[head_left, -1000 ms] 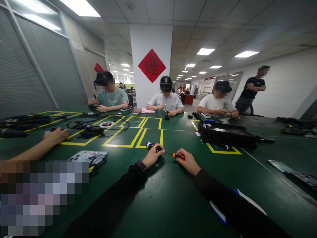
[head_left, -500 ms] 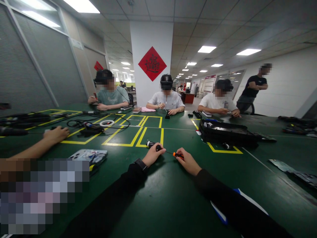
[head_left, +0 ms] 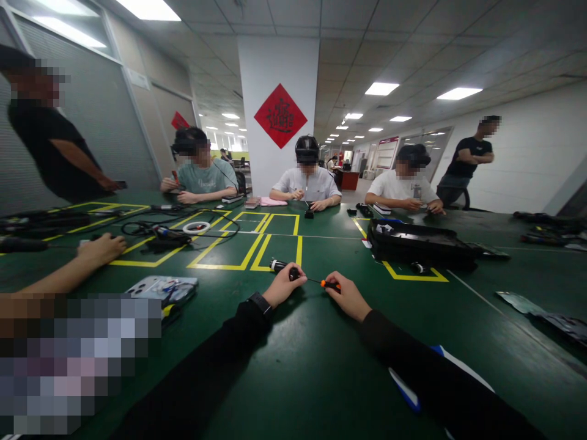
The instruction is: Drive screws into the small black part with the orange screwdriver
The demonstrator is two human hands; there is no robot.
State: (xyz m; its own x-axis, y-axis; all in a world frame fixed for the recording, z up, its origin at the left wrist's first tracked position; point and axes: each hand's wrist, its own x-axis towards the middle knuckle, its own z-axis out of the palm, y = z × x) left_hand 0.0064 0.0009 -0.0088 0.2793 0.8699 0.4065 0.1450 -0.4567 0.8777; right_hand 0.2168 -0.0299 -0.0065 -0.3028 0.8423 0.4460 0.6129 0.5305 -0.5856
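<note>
My left hand, with a dark watch at the wrist, is closed on a small black part over the green table. An orange and black screwdriver is held in my right hand, its thin shaft pointing left to the black part. Whether the tip touches the part is too small to tell. Just beyond my left hand lies a black and white cylinder, by the yellow tape.
A black open case lies at the right, with a small cylinder before it. Cables and a neighbour's hand are at the left, near a grey tray. Several people sit or stand around the table.
A standing person in dark clothes has come into view at the far left. The view has shifted slightly. Both my hands keep their hold and have hardly moved.
</note>
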